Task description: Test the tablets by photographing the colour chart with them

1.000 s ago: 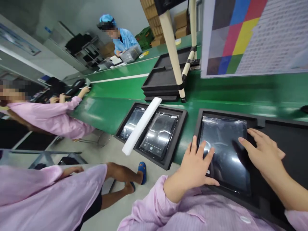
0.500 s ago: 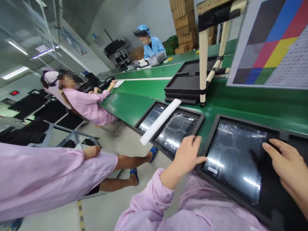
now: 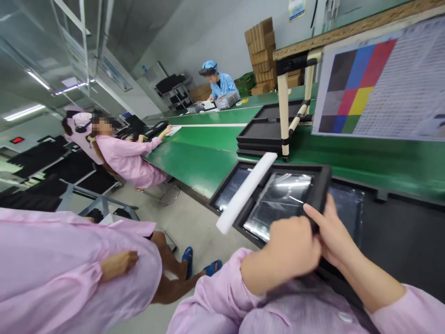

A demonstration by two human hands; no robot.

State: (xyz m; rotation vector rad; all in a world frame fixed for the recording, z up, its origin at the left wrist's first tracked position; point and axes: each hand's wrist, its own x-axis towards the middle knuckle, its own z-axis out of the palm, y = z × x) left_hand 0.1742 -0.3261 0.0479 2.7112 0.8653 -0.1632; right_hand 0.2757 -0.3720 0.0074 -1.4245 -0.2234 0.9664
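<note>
Keep black tray [image 3: 322, 182] level, with fingers of right hand [image 3: 334, 237] clamped on its rim and of left hand [image 3: 292, 245] curled with grip hidden, to avoid sliding white strip [image 3: 247, 192].

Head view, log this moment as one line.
right hand: gripping black tray by right end; left hand: curled at near edge; white strip: across tray; tablets: inside

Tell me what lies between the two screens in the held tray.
A white strip lies there, with black tray showing beside it, in the head view.
</note>
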